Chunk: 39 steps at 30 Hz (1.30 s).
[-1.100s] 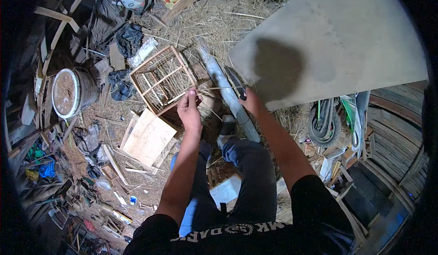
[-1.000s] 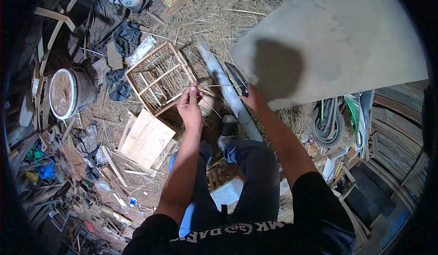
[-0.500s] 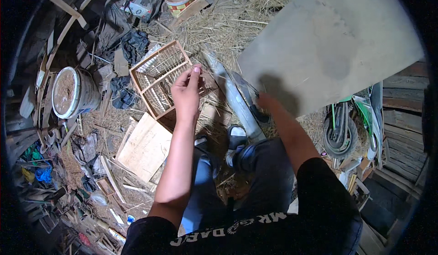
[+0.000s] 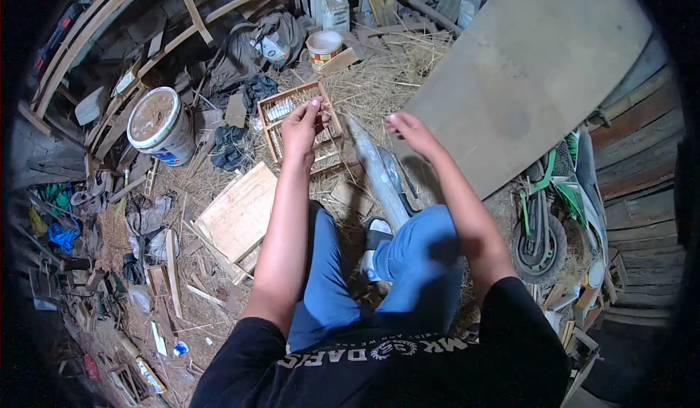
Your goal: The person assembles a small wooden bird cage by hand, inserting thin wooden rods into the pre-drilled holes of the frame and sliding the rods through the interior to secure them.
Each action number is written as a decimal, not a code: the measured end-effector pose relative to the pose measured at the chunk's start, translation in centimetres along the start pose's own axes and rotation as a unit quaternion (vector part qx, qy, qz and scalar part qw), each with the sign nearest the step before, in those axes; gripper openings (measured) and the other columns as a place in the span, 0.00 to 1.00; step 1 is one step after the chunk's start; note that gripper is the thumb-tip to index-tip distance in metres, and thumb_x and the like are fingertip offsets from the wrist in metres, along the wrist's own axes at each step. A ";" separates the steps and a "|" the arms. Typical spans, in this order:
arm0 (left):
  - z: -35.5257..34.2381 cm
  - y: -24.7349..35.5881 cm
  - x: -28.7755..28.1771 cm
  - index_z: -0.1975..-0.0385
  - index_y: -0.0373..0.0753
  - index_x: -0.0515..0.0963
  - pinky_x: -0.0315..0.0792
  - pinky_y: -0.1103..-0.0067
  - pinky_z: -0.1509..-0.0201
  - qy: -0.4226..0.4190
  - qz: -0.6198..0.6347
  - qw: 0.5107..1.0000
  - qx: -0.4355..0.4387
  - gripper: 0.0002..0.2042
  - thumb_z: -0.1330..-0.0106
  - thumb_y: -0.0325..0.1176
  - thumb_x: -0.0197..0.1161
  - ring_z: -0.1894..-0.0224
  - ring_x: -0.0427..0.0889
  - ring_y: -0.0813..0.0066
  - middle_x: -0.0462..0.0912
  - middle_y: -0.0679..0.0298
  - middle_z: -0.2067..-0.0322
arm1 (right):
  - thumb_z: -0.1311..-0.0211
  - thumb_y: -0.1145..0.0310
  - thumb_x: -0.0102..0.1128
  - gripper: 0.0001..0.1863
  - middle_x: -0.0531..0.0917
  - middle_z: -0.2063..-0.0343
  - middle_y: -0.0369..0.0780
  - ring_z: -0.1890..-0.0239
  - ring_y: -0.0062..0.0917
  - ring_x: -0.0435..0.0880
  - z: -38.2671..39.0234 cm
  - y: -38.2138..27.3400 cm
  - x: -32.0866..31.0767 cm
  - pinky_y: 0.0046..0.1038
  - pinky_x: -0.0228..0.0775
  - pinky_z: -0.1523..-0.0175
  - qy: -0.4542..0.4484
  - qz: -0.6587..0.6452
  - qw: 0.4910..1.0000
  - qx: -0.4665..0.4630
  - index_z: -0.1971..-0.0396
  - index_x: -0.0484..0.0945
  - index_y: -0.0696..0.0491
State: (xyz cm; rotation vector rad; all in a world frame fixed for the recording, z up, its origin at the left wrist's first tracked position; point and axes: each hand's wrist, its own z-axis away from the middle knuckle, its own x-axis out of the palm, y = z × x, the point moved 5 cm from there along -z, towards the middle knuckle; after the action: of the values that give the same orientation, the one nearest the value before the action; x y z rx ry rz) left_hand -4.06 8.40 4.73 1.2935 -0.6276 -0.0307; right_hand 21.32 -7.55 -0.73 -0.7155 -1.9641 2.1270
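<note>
My left hand [image 4: 300, 127] is raised with thumb and fingertips pinched together; whatever is between them is too small to make out. Behind and below it, a small wooden cage [image 4: 327, 91] with thin bars lies on the straw, partly covered by that hand. My right hand [image 4: 412, 132] hovers over the edge of a large grey board [image 4: 532, 65], its fingers loosely bent and apart, with nothing visible in them. Below that hand, a handsaw with a dark handle [image 4: 410, 205] lies beside a pale round log [image 4: 378, 171].
A light wooden panel [image 4: 237, 215] lies left of my legs. Farther left stands a large bucket [image 4: 179, 142] of brownish material. A smaller tub [image 4: 324, 47] sits at the back. A green-and-black motorbike [image 4: 541, 226] is at the right. Scrap wood and rags litter the left floor.
The view has tilted up, showing more of the far wall. My right hand has come up and leftward, away from the saw handle. My left hand keeps its pinch before the cage.
</note>
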 end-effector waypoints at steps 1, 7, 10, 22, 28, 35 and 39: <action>-0.1 -0.3 0.2 0.47 0.35 0.87 0.82 0.81 0.62 -0.005 0.012 1.000 -0.012 0.13 0.21 0.37 0.66 0.68 0.84 0.81 0.87 0.69 0.61 | 0.21 0.52 0.60 0.23 0.90 0.59 0.44 0.57 0.27 0.87 1.3 -3.0 1.5 0.35 0.79 0.47 -0.018 0.040 0.998 -0.046 0.47 0.83 0.59; 1.3 0.4 3.4 0.50 0.35 0.87 0.84 0.80 0.64 -0.044 0.020 0.998 -0.046 0.13 0.22 0.38 0.68 0.68 0.86 0.79 0.87 0.67 0.63 | 0.20 0.64 0.58 0.13 0.88 0.68 0.36 0.66 0.22 0.85 4.0 -8.1 3.1 0.28 0.80 0.56 -0.118 0.123 0.980 -0.106 0.58 0.82 0.59; 1.9 0.2 3.0 0.51 0.35 0.87 0.83 0.80 0.66 -0.055 -0.019 0.996 -0.067 0.13 0.22 0.39 0.68 0.69 0.85 0.80 0.86 0.67 0.66 | 0.20 0.65 0.57 0.11 0.86 0.71 0.37 0.70 0.19 0.83 3.9 -4.4 0.8 0.25 0.78 0.61 -0.090 0.055 0.994 -0.029 0.59 0.82 0.58; -1.1 1.5 0.4 0.46 0.38 0.87 0.79 0.82 0.66 -0.035 -0.041 0.997 -0.048 0.13 0.25 0.36 0.71 0.67 0.82 0.84 0.86 0.70 0.63 | 0.28 0.51 0.66 0.22 0.92 0.59 0.46 0.56 0.32 0.92 3.4 2.1 -4.2 0.38 0.82 0.48 0.126 0.262 0.956 0.031 0.52 0.86 0.58; -0.8 2.4 -0.1 0.46 0.40 0.83 0.63 0.83 0.74 0.013 -0.053 0.998 -0.005 0.10 0.22 0.33 0.68 0.77 0.67 0.88 0.76 0.76 0.72 | 0.22 0.60 0.62 0.13 0.88 0.63 0.36 0.65 0.17 0.85 2.3 -7.7 8.5 0.23 0.78 0.60 -0.125 -0.116 0.985 0.041 0.51 0.82 0.54; -0.7 3.0 -3.5 0.50 0.40 0.81 0.68 0.84 0.69 -0.015 -0.068 0.997 -0.013 0.09 0.22 0.35 0.68 0.74 0.70 0.88 0.76 0.75 0.70 | 0.25 0.67 0.67 0.08 0.81 0.70 0.28 0.70 0.11 0.76 1.6 -8.2 15.3 0.21 0.72 0.64 -0.151 -0.085 0.983 -0.068 0.54 0.82 0.55; -1.4 2.6 -7.3 0.53 0.42 0.81 0.71 0.83 0.66 0.040 -0.120 0.991 -0.033 0.10 0.22 0.41 0.68 0.71 0.75 0.86 0.79 0.74 0.68 | 0.29 0.67 0.67 0.08 0.84 0.72 0.31 0.71 0.15 0.79 -0.7 -6.4 15.5 0.24 0.74 0.63 -0.145 -0.057 0.988 -0.014 0.59 0.84 0.56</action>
State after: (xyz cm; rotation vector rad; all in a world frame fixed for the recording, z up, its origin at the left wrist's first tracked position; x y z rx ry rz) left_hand -10.35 13.07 3.85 1.2935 -0.3976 -0.1945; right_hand 6.79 0.52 1.79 -0.3020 -2.1186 2.2432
